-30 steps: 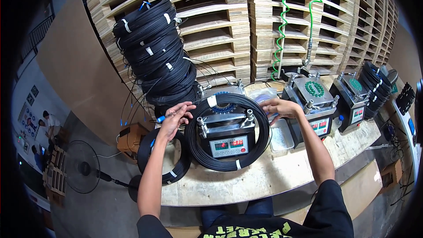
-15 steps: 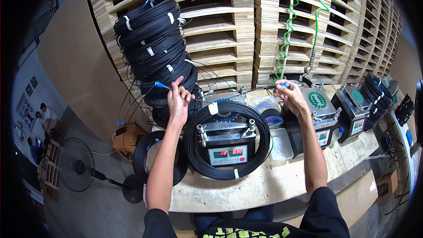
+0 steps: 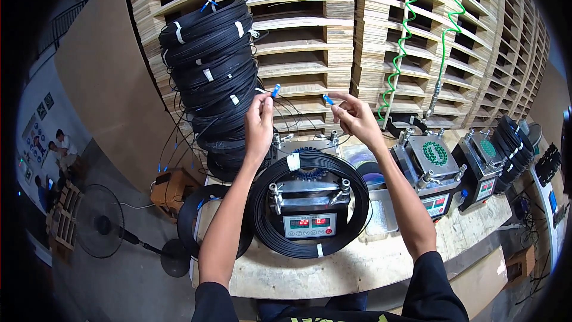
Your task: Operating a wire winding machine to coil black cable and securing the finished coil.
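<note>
Left hand (image 3: 260, 120) raised at upper centre of the frame, fingers pinched on a small blue connector (image 3: 276, 90) at the end of a thin black cable. Right hand (image 3: 356, 118) raised just right of it, fingertips pinched on a second blue connector (image 3: 328, 100). Hands near each other but apart, connectors not touching. Below them, centre of the frame, a black cable coil (image 3: 310, 203) wrapped around a grey winding machine (image 3: 308, 207) with a red digital readout, on a worn wooden bench (image 3: 333, 265). Behind the left hand, upper left of centre, a tall stack of coiled black cables (image 3: 211, 71) banded with white tape. Further right on the bench, two more similar machines (image 3: 434, 170), each with a green disc on top. Across the background, stacked wooden pallets (image 3: 310, 24), with green spiral hoses (image 3: 400, 42) hanging in front. Lower left, a floor fan (image 3: 98, 226).
</note>
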Motion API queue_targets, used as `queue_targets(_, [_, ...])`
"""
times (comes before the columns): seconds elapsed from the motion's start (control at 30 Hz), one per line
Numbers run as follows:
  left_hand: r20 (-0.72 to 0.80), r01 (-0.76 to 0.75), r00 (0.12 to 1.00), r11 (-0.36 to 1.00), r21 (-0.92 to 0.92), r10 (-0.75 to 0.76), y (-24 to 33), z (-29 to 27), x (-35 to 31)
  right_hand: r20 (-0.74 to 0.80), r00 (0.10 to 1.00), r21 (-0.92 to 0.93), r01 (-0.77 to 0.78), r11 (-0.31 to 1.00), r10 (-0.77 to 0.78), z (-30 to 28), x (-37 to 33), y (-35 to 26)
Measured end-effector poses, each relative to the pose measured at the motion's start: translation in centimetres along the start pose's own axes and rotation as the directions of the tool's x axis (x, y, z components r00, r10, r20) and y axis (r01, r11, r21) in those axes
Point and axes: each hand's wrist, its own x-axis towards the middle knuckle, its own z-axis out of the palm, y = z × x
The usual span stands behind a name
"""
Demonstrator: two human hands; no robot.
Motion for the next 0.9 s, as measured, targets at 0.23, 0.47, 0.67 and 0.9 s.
queue_targets(0.23, [-0.046,-0.078,0.994,0.921,0.381,0.103,-0.6,1.2,-2.7,-0.015,0.999,-0.277,0.041,0.960,-0.047,-0.2,0.8,1.3])
queue_targets(0.47, [-0.135,-0.033,0.987,0.939,0.343,0.084,-1.5,1.8,-3.5,0.097,0.995,-0.434,0.052,0.900,-0.010,0.3,1.7,0.8])
queue_targets(0.67, [-0.158,0.113,0.985,0.957,0.267,-0.073,-3.4,0.8,-4.0,0.380,0.914,-0.806,0.251,0.536,0.144,2.0,2.7,0.8])
queue_targets(0.9, [-0.177,0.218,0.964,0.970,0.107,-0.197,-4.2,0.3,-4.1,0.518,0.783,-0.819,0.336,0.466,0.345,3.0,4.7,1.9])
